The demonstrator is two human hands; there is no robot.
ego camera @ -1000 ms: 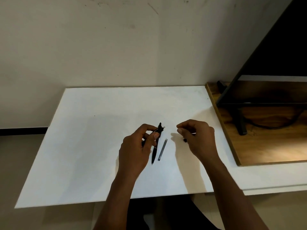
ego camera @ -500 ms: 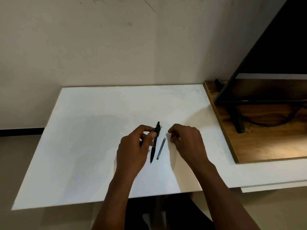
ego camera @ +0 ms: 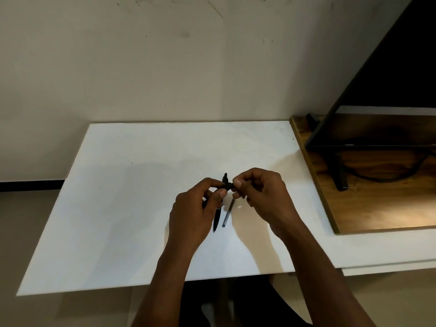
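Observation:
My left hand (ego camera: 193,215) grips a short black pen part (ego camera: 227,185) between thumb and fingers, over the middle of the white board (ego camera: 118,208). My right hand (ego camera: 264,199) pinches the right end of that same part, so both hands' fingertips meet there. What the right fingers hold besides is too small to tell. Beneath the hands a black pen (ego camera: 216,219) lies on the board, its far end (ego camera: 225,177) showing above the fingers. A thin grey refill (ego camera: 227,214) lies just right of the pen, parallel to it.
The board lies on a pale table against a wall. A wooden slab (ego camera: 377,208) lies to the right, carrying a black screen on its stand (ego camera: 339,175) with a cable. The board's near edge overhangs toward my body.
My right hand has moved left to meet my left hand at the black part. The left hand has stayed over the pen, and the pen and refill have not moved.

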